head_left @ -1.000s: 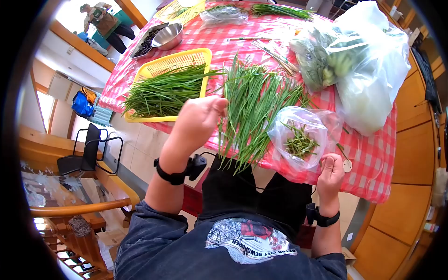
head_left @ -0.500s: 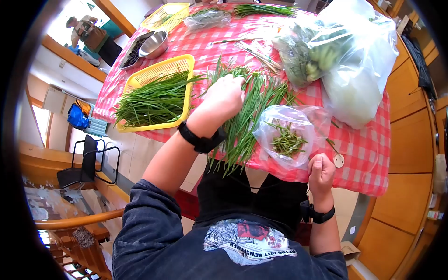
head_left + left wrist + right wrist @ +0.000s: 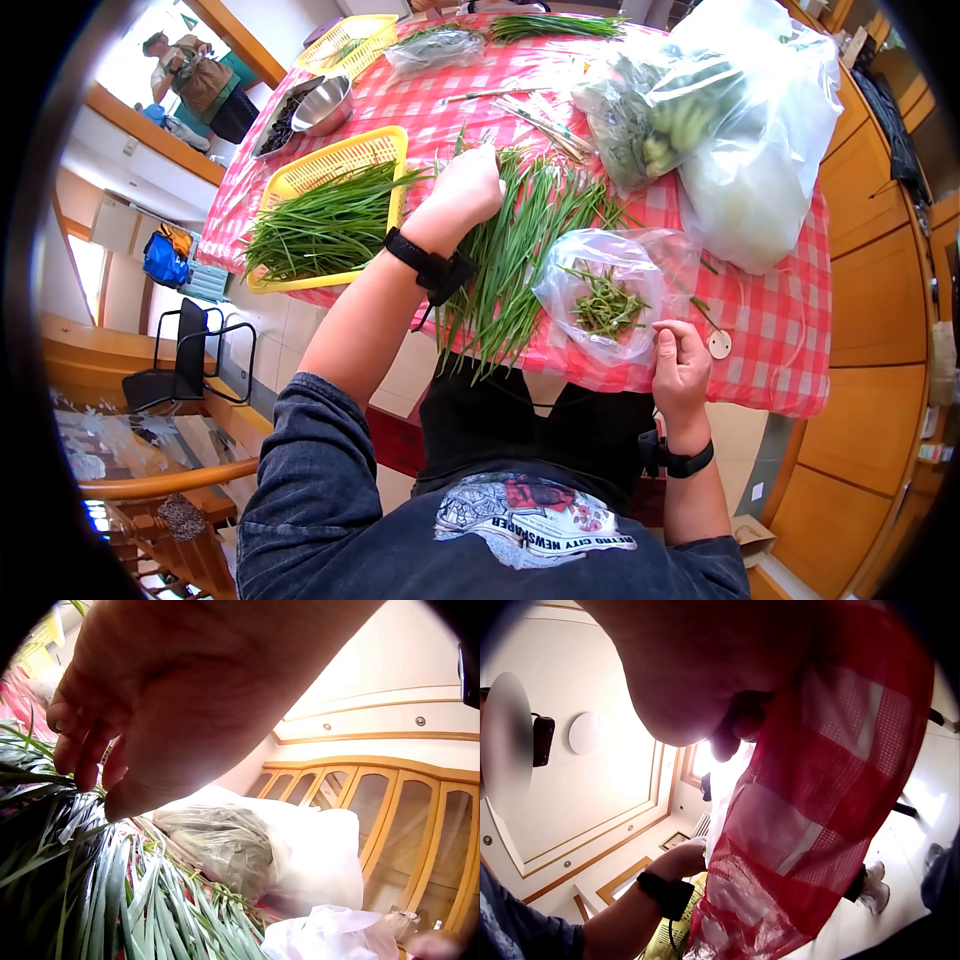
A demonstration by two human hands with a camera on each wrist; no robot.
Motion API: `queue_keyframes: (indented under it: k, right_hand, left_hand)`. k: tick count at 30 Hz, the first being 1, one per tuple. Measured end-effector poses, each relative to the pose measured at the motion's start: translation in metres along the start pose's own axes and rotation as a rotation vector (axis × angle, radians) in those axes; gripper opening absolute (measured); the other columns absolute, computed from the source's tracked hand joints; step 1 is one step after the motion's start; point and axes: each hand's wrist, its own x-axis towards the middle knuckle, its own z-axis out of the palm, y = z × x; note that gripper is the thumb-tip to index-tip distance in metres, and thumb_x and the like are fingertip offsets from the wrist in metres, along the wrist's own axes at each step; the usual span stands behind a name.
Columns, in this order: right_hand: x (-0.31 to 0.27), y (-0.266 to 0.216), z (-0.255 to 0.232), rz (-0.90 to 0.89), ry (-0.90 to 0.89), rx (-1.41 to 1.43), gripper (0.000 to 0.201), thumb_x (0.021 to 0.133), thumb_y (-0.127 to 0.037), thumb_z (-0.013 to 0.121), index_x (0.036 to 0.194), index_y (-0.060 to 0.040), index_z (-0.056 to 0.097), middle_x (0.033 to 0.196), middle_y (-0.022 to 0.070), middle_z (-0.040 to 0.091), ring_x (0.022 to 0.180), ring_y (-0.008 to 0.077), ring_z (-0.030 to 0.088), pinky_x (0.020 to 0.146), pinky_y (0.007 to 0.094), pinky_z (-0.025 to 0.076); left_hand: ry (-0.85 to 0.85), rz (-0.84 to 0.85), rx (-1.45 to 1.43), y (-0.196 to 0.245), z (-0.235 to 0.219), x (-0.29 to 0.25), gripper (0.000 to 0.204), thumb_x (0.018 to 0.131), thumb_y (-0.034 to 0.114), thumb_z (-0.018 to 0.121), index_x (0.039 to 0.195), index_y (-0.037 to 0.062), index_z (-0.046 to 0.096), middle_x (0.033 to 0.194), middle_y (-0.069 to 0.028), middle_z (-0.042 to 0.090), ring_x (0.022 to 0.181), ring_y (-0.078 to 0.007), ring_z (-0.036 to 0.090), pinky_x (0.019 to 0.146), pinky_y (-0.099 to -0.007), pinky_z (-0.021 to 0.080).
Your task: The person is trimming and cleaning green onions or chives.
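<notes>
A pile of long flat-leaved garlic chives (image 3: 525, 240) lies across the front of the table. At its upper left is my left hand (image 3: 465, 188), back upward. In the left wrist view its fingers (image 3: 86, 761) hang bent among the leaf bases, with a gap between them and the thumb. My right hand (image 3: 683, 370) rests at the table's front edge, its fingers loosely curled and nothing visible in them. Close by it, a clear plastic bag (image 3: 665, 255) stands with its mouth spread, containing short green trimmings (image 3: 608, 303).
Left of the pile, a yellow basket (image 3: 398, 150) holds more chives. Large plastic bags of vegetables (image 3: 745, 200) stand at the right. A steel bowl (image 3: 323, 107), loose stalks (image 3: 548, 125) and another bunch of chives (image 3: 555, 27) lie farther back. A round tag (image 3: 719, 345) sits near the right hand.
My left hand has moved from above the basket's near corner forward to the upper part of the pile. The right hand has stayed at the table edge, its fingers loosening slightly.
</notes>
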Motion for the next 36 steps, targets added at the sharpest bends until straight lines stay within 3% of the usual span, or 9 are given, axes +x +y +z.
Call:
queue_keyframes:
  k: [7, 9, 13, 15, 16, 21, 24, 29, 36]
  right_hand:
    - [0.001, 0.001, 0.003, -0.059, 0.034, 0.034, 0.011, 0.104, -0.009, 0.062, 0.106, 0.0005, 0.068, 0.073, -0.0037, 0.058, 0.064, 0.0031, 0.049, 0.057, 0.0228, 0.038]
    - [0.0, 0.002, 0.001, -0.054, 0.024, 0.035, 0.011, 0.104, -0.009, 0.062, 0.105, 0.0006, 0.068, 0.074, -0.0038, 0.058, 0.064, 0.0029, 0.049, 0.057, 0.0227, 0.038]
    - [0.001, 0.003, 0.001, -0.054, 0.03, 0.026, 0.01, 0.104, -0.009, 0.063, 0.102, 0.0005, 0.068, 0.074, -0.0041, 0.058, 0.065, 0.0027, 0.05, 0.058, 0.0224, 0.038]
    - [0.0, 0.002, 0.001, -0.046, 0.024, 0.036, 0.01, 0.103, -0.009, 0.063, 0.102, 0.0005, 0.068, 0.074, -0.0041, 0.058, 0.065, 0.0028, 0.05, 0.058, 0.0224, 0.039]
    - [0.0, 0.002, 0.0, -0.039, 0.018, 0.045, 0.01, 0.103, -0.009, 0.063, 0.102, 0.0005, 0.068, 0.075, -0.0041, 0.058, 0.065, 0.0028, 0.05, 0.058, 0.0223, 0.039]
    - [0.0, 0.006, 0.001, -0.034, 0.025, 0.06, 0.01, 0.103, -0.009, 0.064, 0.101, 0.0009, 0.068, 0.076, -0.0038, 0.059, 0.066, 0.0026, 0.051, 0.06, 0.022, 0.04]
    - [0.0, 0.008, -0.001, -0.032, 0.025, 0.059, 0.011, 0.103, -0.009, 0.064, 0.1, 0.0011, 0.068, 0.077, -0.0036, 0.06, 0.067, 0.0025, 0.051, 0.06, 0.0218, 0.041]
    - [0.0, 0.008, 0.0, -0.045, 0.028, 0.057, 0.011, 0.103, -0.009, 0.065, 0.1, 0.0012, 0.068, 0.078, -0.0035, 0.06, 0.068, 0.0027, 0.051, 0.061, 0.0217, 0.041]
    - [0.0, 0.009, 0.0, -0.026, 0.024, 0.097, 0.01, 0.103, -0.008, 0.064, 0.1, 0.0011, 0.067, 0.077, -0.0039, 0.06, 0.067, 0.0024, 0.051, 0.061, 0.0216, 0.041]
  left_hand:
    - [0.007, -0.073, -0.016, 0.0, 0.005, 0.005, 0.042, 0.092, 0.022, 0.071, 0.124, -0.0027, 0.06, 0.125, -0.0272, 0.067, 0.12, -0.042, 0.065, 0.104, -0.0493, 0.053]
    - [0.125, -0.035, 0.028, 0.003, 0.008, 0.004, 0.035, 0.094, 0.023, 0.075, 0.12, 0.003, 0.063, 0.117, -0.021, 0.068, 0.115, -0.0396, 0.066, 0.1, -0.0475, 0.052]
    - [0.172, -0.008, -0.031, 0.015, 0.002, 0.006, 0.028, 0.095, 0.02, 0.074, 0.118, 0.0064, 0.066, 0.115, -0.0188, 0.066, 0.114, -0.039, 0.065, 0.1, -0.0474, 0.052]
    - [0.457, 0.21, -0.198, 0.019, 0.0, 0.012, 0.02, 0.095, 0.017, 0.072, 0.112, 0.0072, 0.069, 0.113, -0.0174, 0.066, 0.11, -0.0383, 0.064, 0.099, -0.0484, 0.051]
    - [0.505, 0.219, -0.215, 0.024, 0.0, 0.014, 0.014, 0.096, 0.015, 0.069, 0.107, 0.0071, 0.072, 0.114, -0.0172, 0.065, 0.11, -0.0374, 0.063, 0.098, -0.0491, 0.051]
    - [0.283, 0.122, 0.012, 0.025, 0.008, 0.025, 0.02, 0.098, 0.019, 0.065, 0.112, 0.0114, 0.077, 0.116, -0.0178, 0.066, 0.118, -0.0369, 0.061, 0.101, -0.0474, 0.051]
    - [0.092, 0.065, 0.173, 0.021, 0.015, 0.027, 0.02, 0.094, 0.023, 0.07, 0.11, 0.014, 0.079, 0.118, -0.0186, 0.067, 0.119, -0.0378, 0.06, 0.103, -0.0469, 0.051]
    - [0.172, 0.024, 0.168, 0.017, 0.02, 0.03, 0.018, 0.092, 0.027, 0.075, 0.105, 0.0148, 0.08, 0.116, -0.0161, 0.068, 0.118, -0.036, 0.06, 0.102, -0.0467, 0.052]
    - [0.247, 0.017, -0.024, 0.032, -0.019, 0.005, 0.02, 0.098, 0.025, 0.071, 0.106, 0.007, 0.075, 0.108, -0.0168, 0.073, 0.109, -0.035, 0.067, 0.096, -0.0482, 0.053]
